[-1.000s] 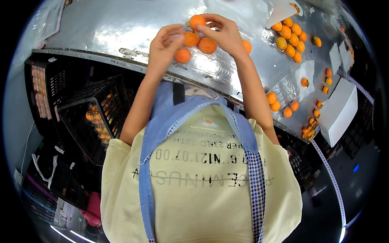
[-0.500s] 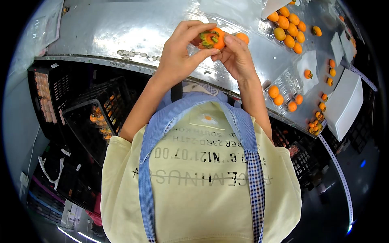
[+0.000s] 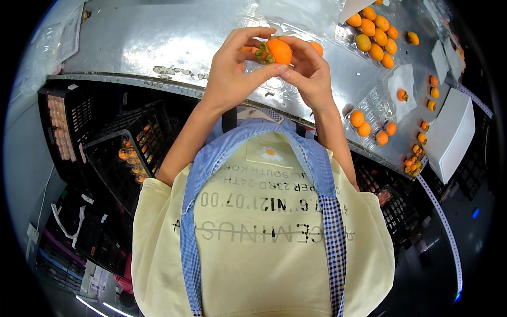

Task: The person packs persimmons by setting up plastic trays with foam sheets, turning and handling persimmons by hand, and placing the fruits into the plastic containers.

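Clothing: blue straps (image 3: 190,253) lay over a pale yellow shirt (image 3: 253,274).
Left hand: the left hand (image 3: 231,71) curved around the leafy side of a persimmon (image 3: 280,52), thumb below and fingers above.
Right hand: the right hand (image 3: 311,68) pinched the smooth side, its thumb near the left thumb.
Held persimmon: it was clamped between both hands above the metal bench (image 3: 142,37), green calyx toward the left hand.
Beside the hands: one loose persimmon (image 3: 317,47) showed just beyond the right fingers; orange fruit behind the left hand was partly hidden.
Right side: four persimmons (image 3: 364,129) lay by a clear plastic tray (image 3: 374,105).
Farther off: a cluster of persimmons (image 3: 380,37) sat close together near a white sheet (image 3: 356,9).
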Available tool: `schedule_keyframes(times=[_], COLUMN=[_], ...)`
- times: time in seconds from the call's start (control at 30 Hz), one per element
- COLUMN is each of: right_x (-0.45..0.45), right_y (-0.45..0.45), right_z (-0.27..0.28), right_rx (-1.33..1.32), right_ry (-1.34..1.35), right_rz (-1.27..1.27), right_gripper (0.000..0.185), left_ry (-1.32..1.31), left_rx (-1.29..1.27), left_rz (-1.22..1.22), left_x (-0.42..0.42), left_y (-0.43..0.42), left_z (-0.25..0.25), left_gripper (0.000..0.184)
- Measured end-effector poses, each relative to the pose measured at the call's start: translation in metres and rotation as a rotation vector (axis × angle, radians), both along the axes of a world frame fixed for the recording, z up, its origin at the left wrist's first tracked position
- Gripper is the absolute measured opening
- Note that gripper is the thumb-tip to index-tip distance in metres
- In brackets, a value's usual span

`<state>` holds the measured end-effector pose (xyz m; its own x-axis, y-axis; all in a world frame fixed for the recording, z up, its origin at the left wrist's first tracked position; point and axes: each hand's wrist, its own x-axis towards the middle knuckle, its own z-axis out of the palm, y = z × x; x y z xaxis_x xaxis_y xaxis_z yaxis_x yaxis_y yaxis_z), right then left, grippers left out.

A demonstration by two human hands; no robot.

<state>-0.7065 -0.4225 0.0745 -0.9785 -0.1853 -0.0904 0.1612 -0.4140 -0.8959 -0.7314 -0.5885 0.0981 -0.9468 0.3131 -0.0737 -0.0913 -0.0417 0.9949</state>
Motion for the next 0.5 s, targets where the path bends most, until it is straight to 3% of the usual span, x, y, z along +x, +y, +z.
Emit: schedule_keyframes(times=[0.33,0.43,0.5], right_x=[0.0021,-0.0001,-0.0025], right_y=[-0.0014,0.0011,0.0023], right_z=[0.0001,-0.0012,0.0036], right_rx=[0.001,-0.211,-0.179], right_ry=[0.054,-0.019,-0.087], right_rz=[-0.015,-0.020,0.011], right_gripper=[0.049,0.050,0.050], left_ry=[0.093,0.133,0.175], left_rx=[0.027,0.037,0.012], left_rz=[0.005,0.039,0.032], left_x=[-0.0004,0.0011,0.0013], left_y=[-0.0010,-0.0006,-0.0015], left_z=[-0.0023,0.0004,-0.0003], left_gripper=[0.038,0.045,0.048])
